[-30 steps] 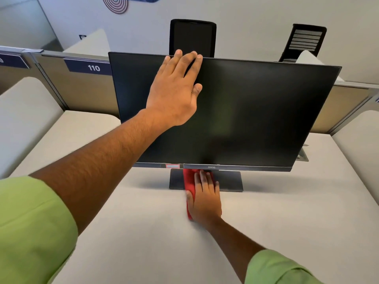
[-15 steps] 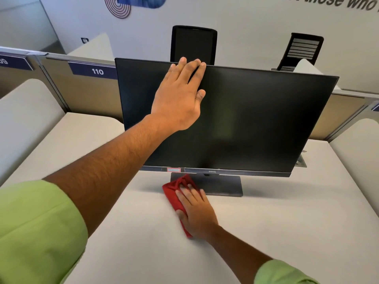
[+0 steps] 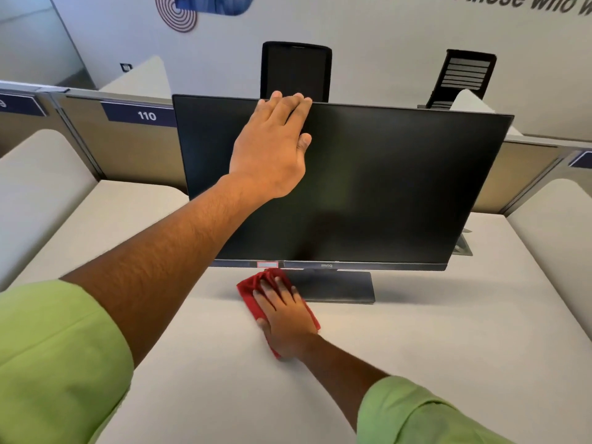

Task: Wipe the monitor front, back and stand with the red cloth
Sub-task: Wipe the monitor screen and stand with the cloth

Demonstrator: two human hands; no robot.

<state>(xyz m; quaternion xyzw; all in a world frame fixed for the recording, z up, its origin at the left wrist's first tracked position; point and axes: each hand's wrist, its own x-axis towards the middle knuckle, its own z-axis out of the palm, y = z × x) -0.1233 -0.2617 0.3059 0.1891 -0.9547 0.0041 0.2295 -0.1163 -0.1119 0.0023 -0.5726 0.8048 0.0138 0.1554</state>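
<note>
My left hand [image 3: 272,155], fingers flat, steadies the black flat-panel monitor [image 3: 384,187]; my right hand [image 3: 285,318] should press the crumpled red cloth [image 3: 256,283] flat-fingered across the dark rectangular stand base [image 3: 336,286] beside my fingertips.

The left hand [image 3: 272,149] covers part of the monitor [image 3: 384,187] screen, and its fingertips curl over the top edge out of sight. The right hand [image 3: 285,315] hides most of the red cloth [image 3: 248,293], which in turn covers the left end of the stand base [image 3: 333,286]. The stand's neck and the monitor's back are hidden. Wall lettering [image 3: 512,3] is blurred and cut off at the top edge.
</note>
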